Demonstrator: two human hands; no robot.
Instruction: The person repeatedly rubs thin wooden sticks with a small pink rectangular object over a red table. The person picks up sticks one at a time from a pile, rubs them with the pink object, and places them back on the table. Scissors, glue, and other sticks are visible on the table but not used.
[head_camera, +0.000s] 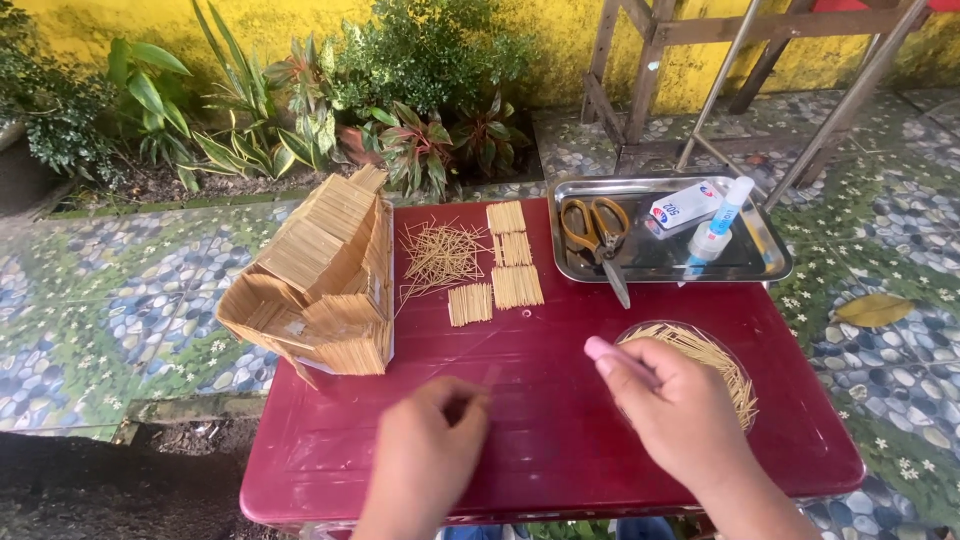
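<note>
Pink tool (612, 356) is gripped in the right hand (680, 408) near the table (560, 440)'s front right corner, over a clear dish (700, 365) of toothpicks. Left hand (432, 440) is curled shut at the front edge, pinching something too blurred to tell. Scissors (598, 235) and glue bottle (715, 232) are kept in the steel tray (660, 265) at the back right corner.

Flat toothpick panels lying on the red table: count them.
4. Two panels stacked behind, one nearer, one to its left. Others may be hidden behind the stick house.

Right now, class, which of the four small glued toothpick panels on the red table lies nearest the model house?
The lower-left panel, the only one left of the column of three, closest to the stick house.
</note>
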